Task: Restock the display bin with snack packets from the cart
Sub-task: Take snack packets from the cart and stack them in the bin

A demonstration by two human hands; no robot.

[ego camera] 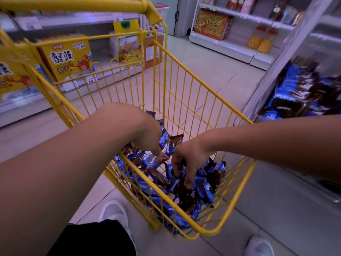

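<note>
Snack packets [166, 183], blue and brown wrappers, lie heaped loose in the bottom of the yellow wire cart [186, 100]; pile is deepest toward the near end of the basket, thinner up the far end. Both hands are down inside the basket. Right hand [188, 161] is knuckles-up with fingers curled down into the heap, closing on several packets. Left hand [147, 137] reaches in from the left side, fingertips at a packet; its fingers are hidden behind the hand, so can't tell whether it grips.

Edges: tall wire walls on both sides and at the far end, with the lower rounded rim at the near corner. The arms cross over the side rims; top of the basket is open above the hands. Cart handle bar [73, 4] runs across the top of view.

Display bin [302, 93] sits right of the cart, just beside its right wall, already holding a blurred heap of the same blue and brown packets.

Further out: tiled floor [212, 74] aisle ahead, shelf with yellow crab-print boxes [68, 58] on the left, white shelving [230, 45] with boxed goods at far right. White shoes [114, 213] on the floor near the cart
</note>
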